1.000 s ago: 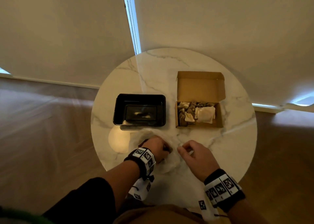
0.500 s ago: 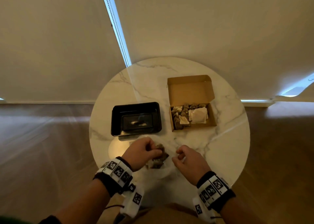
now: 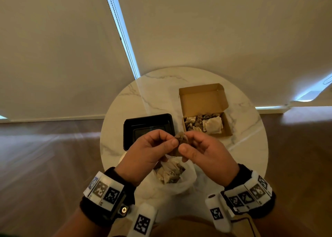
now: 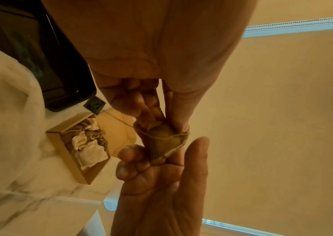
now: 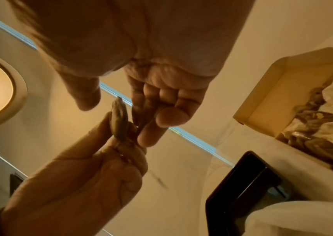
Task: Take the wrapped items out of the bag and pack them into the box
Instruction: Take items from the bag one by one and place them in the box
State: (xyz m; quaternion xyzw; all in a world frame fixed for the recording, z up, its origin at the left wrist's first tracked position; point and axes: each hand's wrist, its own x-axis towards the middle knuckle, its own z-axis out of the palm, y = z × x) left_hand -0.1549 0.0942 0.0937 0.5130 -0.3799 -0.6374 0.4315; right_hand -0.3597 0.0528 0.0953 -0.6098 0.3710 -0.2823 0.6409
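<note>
Both hands are raised over the table's near side with one small brown wrapped item (image 3: 181, 138) between them. My left hand (image 3: 173, 138) pinches its top between thumb and fingers, which shows up close in the left wrist view (image 4: 161, 121). My right hand (image 3: 186, 141) holds the lower end with curled fingers and thumb. Below the hands lies the open white plastic bag (image 3: 186, 184) with several wrapped items inside. The cardboard box (image 3: 202, 100) stands open at the back right, its lid up, partly filled with brown and white wrapped items.
A black plastic tray (image 3: 129, 129) sits left of the box, partly behind my left hand. The round marble table (image 3: 242, 147) ends close to my body. Pale blinds hang behind it.
My left hand has lifted a brown wrapped item up out of the bag. My right hand left the bag's edge and came up to hold the same item.
</note>
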